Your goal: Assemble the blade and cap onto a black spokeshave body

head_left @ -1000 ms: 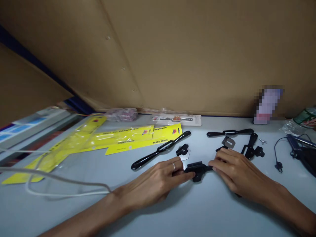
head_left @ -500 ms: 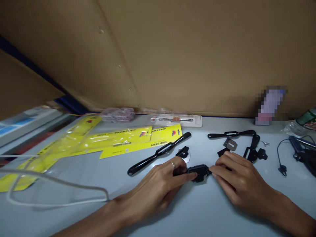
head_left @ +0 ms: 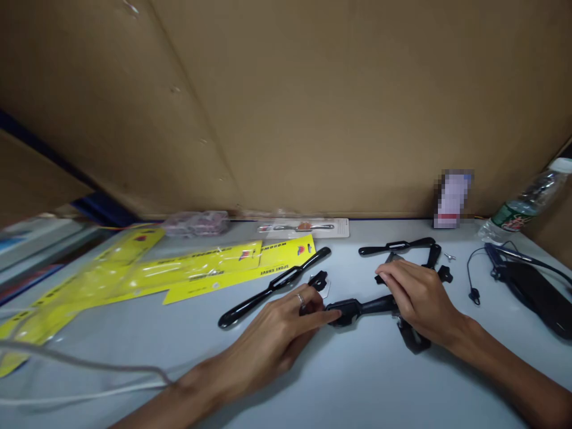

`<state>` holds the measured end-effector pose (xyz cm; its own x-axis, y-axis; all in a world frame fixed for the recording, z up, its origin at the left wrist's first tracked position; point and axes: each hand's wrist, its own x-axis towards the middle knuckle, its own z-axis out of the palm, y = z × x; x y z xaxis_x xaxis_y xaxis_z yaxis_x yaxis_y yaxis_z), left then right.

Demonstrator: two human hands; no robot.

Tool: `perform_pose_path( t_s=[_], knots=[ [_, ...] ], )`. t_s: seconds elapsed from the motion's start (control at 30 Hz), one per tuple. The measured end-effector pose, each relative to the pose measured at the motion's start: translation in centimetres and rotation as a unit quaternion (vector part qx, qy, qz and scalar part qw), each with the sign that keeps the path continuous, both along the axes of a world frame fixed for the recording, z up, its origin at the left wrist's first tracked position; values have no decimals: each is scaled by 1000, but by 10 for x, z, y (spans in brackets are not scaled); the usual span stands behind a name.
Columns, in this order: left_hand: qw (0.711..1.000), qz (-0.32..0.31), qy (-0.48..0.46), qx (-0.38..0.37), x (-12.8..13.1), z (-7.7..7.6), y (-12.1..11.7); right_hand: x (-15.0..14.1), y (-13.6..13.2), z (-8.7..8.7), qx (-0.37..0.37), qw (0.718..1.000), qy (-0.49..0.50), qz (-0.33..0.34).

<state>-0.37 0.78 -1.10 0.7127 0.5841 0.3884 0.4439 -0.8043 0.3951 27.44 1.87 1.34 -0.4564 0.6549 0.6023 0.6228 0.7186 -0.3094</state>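
Note:
A black spokeshave (head_left: 346, 313) lies low over the table, and my left hand (head_left: 290, 316) is closed around its left handle with the index finger on the body. My right hand (head_left: 415, 292) is above the right handle's end, fingertips pinched together at a small dark flat piece (head_left: 379, 279); whether they grip it is unclear. Below that hand shows a black part (head_left: 413, 338), half covered. Beyond my left fingers are a black lever cap (head_left: 319, 280) and a pale blade (head_left: 326, 289). Another spokeshave body (head_left: 286, 277) lies behind my left hand.
A further spokeshave (head_left: 397, 246) lies behind my right hand, near small screws (head_left: 449, 257). Yellow packaging cards (head_left: 236, 271) cover the left. A blister pack (head_left: 308, 227), a phone (head_left: 452, 199), a bottle (head_left: 521, 208) and a black pouch (head_left: 531, 292) stand or lie around. Cables (head_left: 89, 360) cross front left.
My right hand has left the spokeshave's right handle and moved up beside the small loose parts. My left hand keeps its hold. The view has shifted right, showing more of the bottle.

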Motion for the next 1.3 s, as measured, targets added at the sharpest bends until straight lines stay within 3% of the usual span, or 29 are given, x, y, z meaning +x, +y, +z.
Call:
perform_pose_path(
  t_s=[0.13,0.27,0.43,0.57,0.83,1.17,1.3],
  knots=[
    [999,32,-22,-33,1,3,-1,0,0,0,3,1000,8,-13],
    [991,81,-64,-87,4,4,-2,-8,-11,1,10,1000,-14,16],
    [986,89,-71,-118,5,3,-3,-22,-27,-3,28,994,-69,78],
    [987,86,-61,-121,4,4,-6,-27,-32,-8,40,992,-86,80],
    [997,19,-43,-58,4,4,-8,-24,-29,-15,46,988,-106,98],
    [1000,12,21,17,3,8,-12,-26,-31,-15,46,991,-86,95],
    [1000,-7,25,11,2,12,-13,-27,-28,-13,37,991,-97,83]
  ],
)
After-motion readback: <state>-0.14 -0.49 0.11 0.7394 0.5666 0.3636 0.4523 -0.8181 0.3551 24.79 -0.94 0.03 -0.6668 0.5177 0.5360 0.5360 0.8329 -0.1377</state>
